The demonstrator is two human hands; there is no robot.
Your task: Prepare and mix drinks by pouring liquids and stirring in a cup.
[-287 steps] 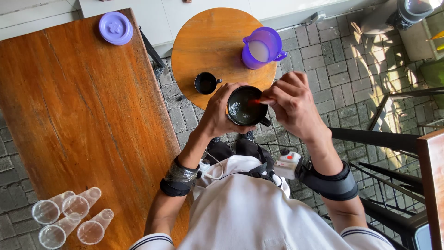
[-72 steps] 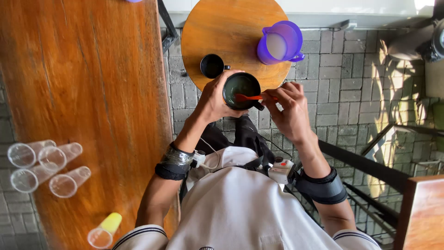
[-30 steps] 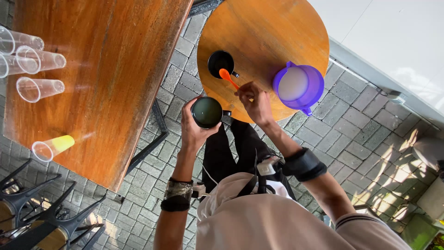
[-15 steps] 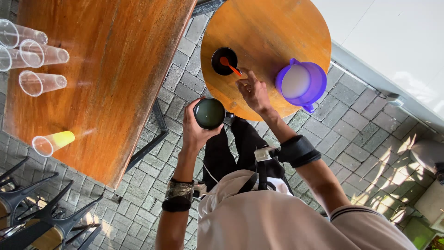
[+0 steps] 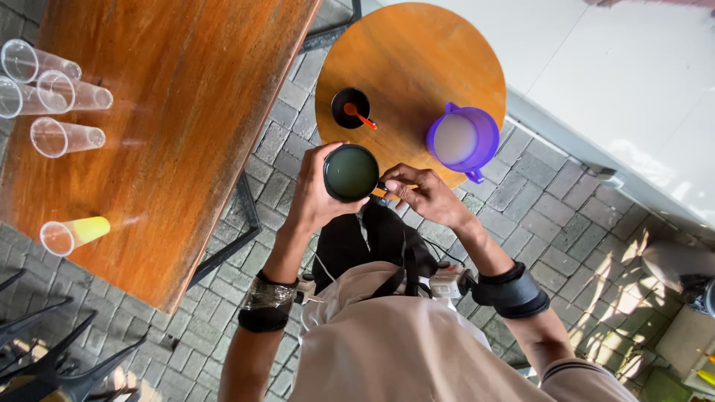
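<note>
- Clear cups [image 5: 56, 82]: four thin plastic tumblers lie on their sides at the nine o'clock edge of the long bench [image 5: 186, 112], which is orange-brown wood with a worn, streaked grain. A fourth, at about eight o'clock, has a yellow base [image 5: 74, 232].
- Left hand [image 5: 316, 195]: fingers wrapped around the mug [image 5: 351, 173], gripping its wall from the nine o'clock side. The mug is dark, round and glossy, held in the air just off the six o'clock rim of the round bench [image 5: 417, 67], over the paved floor [image 5: 246, 298] of grey bricks.
- Mug contents: a dark greenish liquid fills it, smooth on top, so the mixing looks done; nothing has gone into the clear cups except the yellow one.
- Small cup [image 5: 350, 108]: black, standing on the round bench at twelve o'clock from the mug, with an orange spoon [image 5: 359, 116] resting in it.
- Right hand [image 5: 423, 195]: fingers curled and pressed to the mug's handle at three o'clock.
- Jug [image 5: 462, 139]: purple translucent plastic, milky inside, standing at two o'clock from the mug.
</note>
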